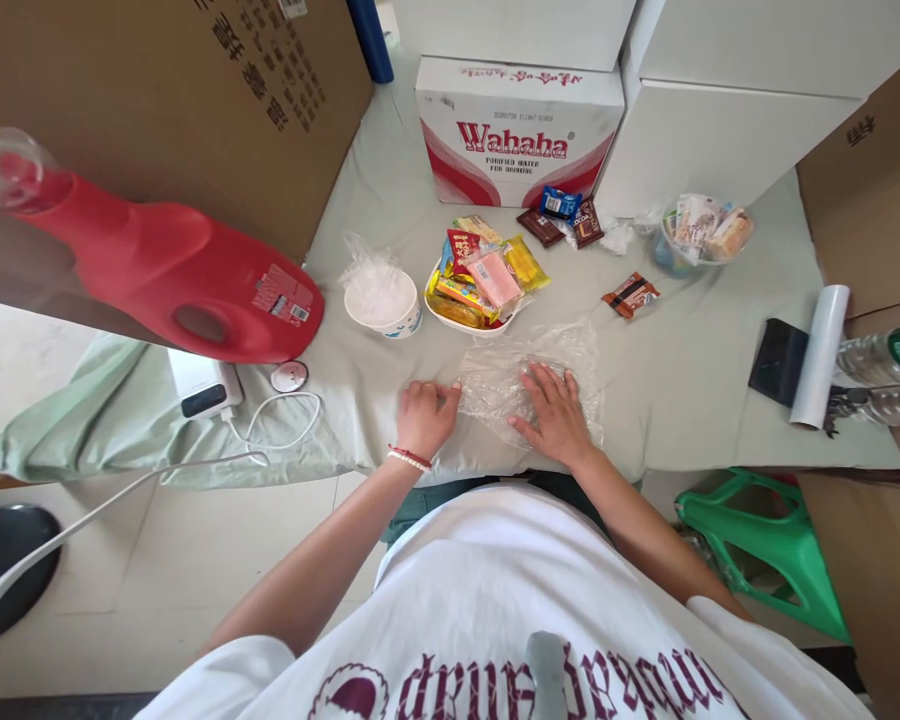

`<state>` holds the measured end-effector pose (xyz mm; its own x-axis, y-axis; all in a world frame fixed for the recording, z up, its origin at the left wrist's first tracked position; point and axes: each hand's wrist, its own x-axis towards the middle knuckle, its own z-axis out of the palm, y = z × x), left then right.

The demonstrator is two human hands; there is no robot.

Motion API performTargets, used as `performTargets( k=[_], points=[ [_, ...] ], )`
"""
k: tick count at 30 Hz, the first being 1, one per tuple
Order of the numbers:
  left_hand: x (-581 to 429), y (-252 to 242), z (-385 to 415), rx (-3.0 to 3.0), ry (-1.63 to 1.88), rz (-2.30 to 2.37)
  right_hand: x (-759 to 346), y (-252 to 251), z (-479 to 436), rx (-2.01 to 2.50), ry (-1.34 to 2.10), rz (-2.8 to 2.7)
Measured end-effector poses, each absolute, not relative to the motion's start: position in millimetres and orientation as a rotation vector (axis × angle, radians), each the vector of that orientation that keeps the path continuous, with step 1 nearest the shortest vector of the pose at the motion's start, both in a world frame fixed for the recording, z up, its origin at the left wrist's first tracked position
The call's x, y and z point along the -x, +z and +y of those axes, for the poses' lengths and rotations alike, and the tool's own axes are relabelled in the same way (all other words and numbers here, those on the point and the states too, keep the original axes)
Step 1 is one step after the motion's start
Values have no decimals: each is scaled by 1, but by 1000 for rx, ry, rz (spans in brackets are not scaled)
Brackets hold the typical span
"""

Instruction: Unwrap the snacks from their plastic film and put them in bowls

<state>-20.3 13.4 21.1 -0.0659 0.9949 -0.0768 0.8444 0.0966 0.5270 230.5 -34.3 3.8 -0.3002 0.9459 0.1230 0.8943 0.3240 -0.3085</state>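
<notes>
A thin clear plastic bag (pixel 495 370) lies crinkled and spread on the cloth in front of me. My right hand (pixel 559 412) rests flat on it with the fingers apart. At its left edge, my left hand (pixel 426 418) has its fingers curled, with thumb and forefinger closed on the plastic's border. Just beyond the bag stands a white bowl (pixel 465 328) heaped with wrapped snacks (pixel 487 275). To its left, a paper bowl (pixel 401 325) holds crumpled clear plastic (pixel 379 290).
A large red bottle (pixel 195 270) stands at left near a power bank (pixel 206 385) with a white cable. Behind are a Wahaha box (pixel 521 135) and chocolate packets (pixel 586 222). At right are a brown-wrapped snack (pixel 631 295), a filled clear tub (pixel 697 245) and a white roll (pixel 821 350).
</notes>
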Motion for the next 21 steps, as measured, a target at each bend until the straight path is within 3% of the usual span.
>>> performTargets(
  k=[5,10,21],
  points=[
    [14,34,-16,-1968,631,1852,-232,1,-34,1619,262,-2282],
    [14,31,-12,-2351,369,1422,-232,1,-34,1612,260,-2280],
    [47,27,-13,-2528,549,1081,-231,5,-34,1643,283,-2294]
  ],
)
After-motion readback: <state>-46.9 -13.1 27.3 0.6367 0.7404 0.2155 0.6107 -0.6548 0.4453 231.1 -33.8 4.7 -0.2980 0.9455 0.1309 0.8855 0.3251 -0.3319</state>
